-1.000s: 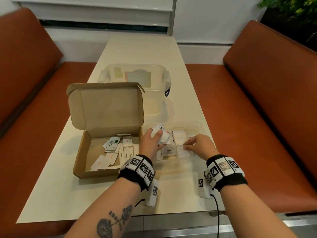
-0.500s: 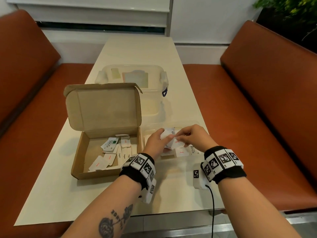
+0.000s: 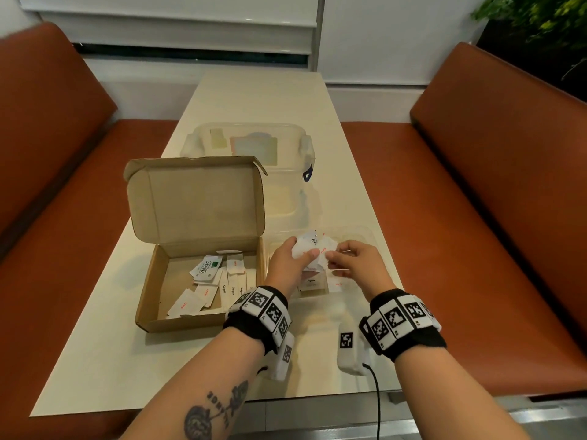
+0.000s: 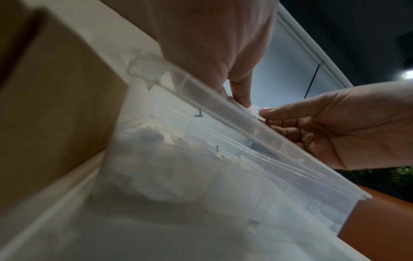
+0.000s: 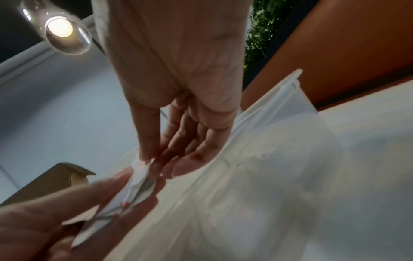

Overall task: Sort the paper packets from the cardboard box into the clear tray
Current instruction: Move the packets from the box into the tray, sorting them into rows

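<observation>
While gripped in a loose bunch over the clear plastic compartment tray, the small white paper packets look light, thin, crumple-prone and slippery against one another; best pinched one at a time by an edge. Left hand curled round the bunch, right hand pinching one packet at thumb and forefinger. Roughly ten more lying in the open brown cardboard box, at least two already in the tray; held count unclear, several.
</observation>
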The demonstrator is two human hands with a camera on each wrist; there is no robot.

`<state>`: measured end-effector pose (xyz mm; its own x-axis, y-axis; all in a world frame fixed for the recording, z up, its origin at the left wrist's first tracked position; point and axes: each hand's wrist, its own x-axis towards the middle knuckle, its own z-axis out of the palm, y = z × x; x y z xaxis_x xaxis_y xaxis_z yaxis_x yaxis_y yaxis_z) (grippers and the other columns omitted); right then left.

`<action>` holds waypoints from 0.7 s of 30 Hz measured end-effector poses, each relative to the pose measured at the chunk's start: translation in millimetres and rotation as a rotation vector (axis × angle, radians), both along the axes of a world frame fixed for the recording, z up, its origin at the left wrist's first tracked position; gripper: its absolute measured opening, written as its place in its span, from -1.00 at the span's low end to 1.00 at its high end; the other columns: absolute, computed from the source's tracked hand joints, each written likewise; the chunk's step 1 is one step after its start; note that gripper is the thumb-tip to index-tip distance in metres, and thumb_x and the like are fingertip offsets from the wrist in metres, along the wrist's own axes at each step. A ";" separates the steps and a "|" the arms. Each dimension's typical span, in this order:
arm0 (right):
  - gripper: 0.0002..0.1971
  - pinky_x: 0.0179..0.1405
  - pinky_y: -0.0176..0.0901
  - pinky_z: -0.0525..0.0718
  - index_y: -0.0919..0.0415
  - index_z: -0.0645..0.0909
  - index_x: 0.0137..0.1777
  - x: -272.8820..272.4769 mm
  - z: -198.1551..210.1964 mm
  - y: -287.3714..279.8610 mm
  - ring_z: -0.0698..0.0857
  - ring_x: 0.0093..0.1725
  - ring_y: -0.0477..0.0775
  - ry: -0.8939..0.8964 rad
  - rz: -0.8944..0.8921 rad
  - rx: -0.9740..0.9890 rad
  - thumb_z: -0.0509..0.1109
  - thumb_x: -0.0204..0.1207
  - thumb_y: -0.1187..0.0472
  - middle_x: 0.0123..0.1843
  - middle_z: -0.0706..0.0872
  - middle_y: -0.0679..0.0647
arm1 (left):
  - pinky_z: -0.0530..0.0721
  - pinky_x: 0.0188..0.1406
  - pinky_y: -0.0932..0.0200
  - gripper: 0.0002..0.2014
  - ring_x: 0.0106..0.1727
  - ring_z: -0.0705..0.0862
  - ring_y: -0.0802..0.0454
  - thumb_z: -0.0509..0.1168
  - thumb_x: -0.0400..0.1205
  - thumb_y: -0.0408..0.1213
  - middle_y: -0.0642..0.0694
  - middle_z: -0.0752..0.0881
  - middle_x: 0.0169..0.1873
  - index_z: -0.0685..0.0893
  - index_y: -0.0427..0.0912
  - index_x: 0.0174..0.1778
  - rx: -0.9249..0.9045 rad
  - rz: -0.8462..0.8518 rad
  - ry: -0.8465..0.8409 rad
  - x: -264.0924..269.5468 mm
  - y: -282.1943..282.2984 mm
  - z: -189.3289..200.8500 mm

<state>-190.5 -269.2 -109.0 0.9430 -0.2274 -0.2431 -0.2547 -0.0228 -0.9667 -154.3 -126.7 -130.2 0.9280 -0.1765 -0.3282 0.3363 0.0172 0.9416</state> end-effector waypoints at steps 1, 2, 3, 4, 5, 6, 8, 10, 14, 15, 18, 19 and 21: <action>-0.89 -0.25 -0.21 0.73 0.25 0.61 -0.24 1.4 1.5 -1.6 0.71 -0.33 0.04 -0.014 -0.017 -0.006 0.49 0.44 0.38 -0.34 0.73 0.15 | 0.77 0.00 -0.03 -0.46 0.22 0.68 -0.23 0.38 0.61 -0.33 -0.29 0.57 0.34 0.40 -0.31 0.50 -0.010 -0.003 0.002 -0.5 0.0 0.3; -0.91 -0.25 -0.24 0.72 0.26 0.63 -0.22 2.9 3.1 -3.4 0.70 -0.33 0.03 -0.028 -0.021 -0.033 0.49 0.45 0.38 -0.35 0.73 0.13 | 0.78 -0.03 0.01 -0.48 0.21 0.68 -0.22 0.38 0.61 -0.33 -0.28 0.59 0.31 0.42 -0.31 0.48 -0.018 -0.005 0.000 -0.8 0.2 0.6; -0.93 -0.26 -0.29 0.70 0.25 0.65 -0.21 4.0 4.4 -5.9 0.69 -0.33 0.00 -0.041 -0.014 -0.078 0.48 0.46 0.37 -0.35 0.72 0.11 | 0.78 -0.05 0.05 -0.52 0.20 0.69 -0.21 0.37 0.62 -0.33 -0.28 0.61 0.29 0.45 -0.30 0.45 -0.024 -0.006 -0.004 -0.7 0.7 0.7; -0.93 -0.26 -0.31 0.68 0.23 0.67 -0.21 5.4 5.9 -8.6 0.67 -0.34 -0.03 -0.052 -0.002 -0.133 0.47 0.47 0.36 -0.35 0.72 0.09 | 0.78 -0.06 0.06 -0.55 0.20 0.69 -0.21 0.36 0.63 -0.33 -0.28 0.62 0.28 0.47 -0.29 0.43 -0.027 -0.004 -0.006 -0.3 0.9 0.5; -0.93 -0.23 -0.31 0.67 0.22 0.69 -0.19 6.6 7.6 -11.6 0.66 -0.33 -0.05 -0.056 0.012 -0.191 0.45 0.48 0.36 -0.33 0.72 0.09 | 0.78 -0.05 0.04 -0.55 0.22 0.67 -0.22 0.35 0.63 -0.33 -0.29 0.61 0.30 0.46 -0.29 0.43 -0.025 0.002 -0.005 -0.3 1.2 1.3; -0.94 -0.19 -0.28 0.66 0.22 0.71 -0.16 8.0 9.9 -14.9 0.65 -0.31 -0.05 -0.054 0.028 -0.245 0.44 0.50 0.36 -0.29 0.73 0.10 | 0.77 -0.03 0.02 -0.53 0.26 0.65 -0.23 0.34 0.64 -0.32 -0.29 0.57 0.34 0.44 -0.30 0.47 -0.019 0.011 0.000 -0.1 1.3 1.9; -0.92 -0.15 -0.32 0.64 0.24 0.75 -0.07 10.4 15.1 -21.4 0.66 -0.26 -0.09 -0.038 0.092 -0.381 0.42 0.51 0.34 -0.21 0.76 0.08 | 0.76 0.00 0.01 -0.47 0.30 0.62 -0.22 0.35 0.63 -0.31 -0.28 0.52 0.40 0.39 -0.31 0.51 -0.012 0.025 0.009 0.5 1.5 0.9; -0.90 -0.28 -0.53 0.55 0.18 0.76 -0.04 11.6 20.1 -24.5 0.63 -0.29 -0.22 -0.005 0.201 -0.528 0.42 0.52 0.29 -0.25 0.74 -0.05 | 0.77 -0.02 0.04 -0.50 0.25 0.66 -0.18 0.36 0.63 -0.31 -0.26 0.56 0.36 0.42 -0.30 0.48 -0.009 0.017 0.006 -0.8 1.4 0.9; -0.89 -0.36 -0.57 0.46 0.17 0.77 -0.06 13.0 23.9 -17.7 0.59 -0.31 -0.31 0.025 0.331 -0.639 0.41 0.53 0.28 -0.32 0.70 -0.13 | 0.77 0.01 -0.08 -0.56 0.10 0.74 -0.18 0.39 0.60 -0.35 -0.27 0.64 0.27 0.48 -0.30 0.39 0.038 -0.034 -0.006 -4.8 0.5 0.5; -0.90 -0.34 -0.53 0.46 0.18 0.78 -0.07 13.3 22.7 -15.6 0.59 -0.32 -0.31 0.022 0.332 -0.645 0.41 0.53 0.28 -0.33 0.69 -0.13 | 0.77 0.02 -0.10 -0.53 0.09 0.74 -0.19 0.39 0.60 -0.36 -0.28 0.63 0.28 0.47 -0.31 0.41 0.049 -0.034 -0.002 -4.5 0.6 -0.5; -0.94 -0.33 -0.48 0.50 0.20 0.76 -0.11 10.5 15.5 -11.2 0.59 -0.38 -0.24 0.005 0.292 -0.580 0.46 0.48 0.31 -0.40 0.66 -0.12 | 0.78 -0.01 -0.09 -0.50 0.09 0.74 -0.19 0.39 0.59 -0.37 -0.27 0.59 0.32 0.44 -0.34 0.44 0.063 -0.033 -0.012 -2.9 1.3 -4.7; -0.95 -0.33 -0.43 0.55 0.21 0.75 -0.11 8.8 13.1 -10.3 0.60 -0.39 -0.20 0.002 0.274 -0.550 0.48 0.47 0.33 -0.40 0.66 -0.10 | 0.78 -0.03 -0.08 -0.50 0.08 0.74 -0.18 0.40 0.59 -0.37 -0.25 0.59 0.32 0.44 -0.34 0.44 0.061 -0.031 -0.017 -2.5 1.4 -6.5; -0.94 -0.34 -0.41 0.58 0.24 0.75 -0.12 7.4 9.7 -10.8 0.61 -0.40 -0.17 0.002 0.233 -0.527 0.50 0.44 0.35 -0.41 0.67 -0.08 | 0.78 -0.02 -0.05 -0.48 0.08 0.73 -0.13 0.40 0.59 -0.35 -0.17 0.57 0.33 0.43 -0.29 0.46 0.059 -0.006 -0.021 -1.5 1.9 -9.6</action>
<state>-183.1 -279.9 -99.3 0.9823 -0.1046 -0.1557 -0.1875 -0.5568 -0.8092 -155.8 -124.8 -139.8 0.9339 -0.1625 -0.3186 0.3162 -0.0408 0.9478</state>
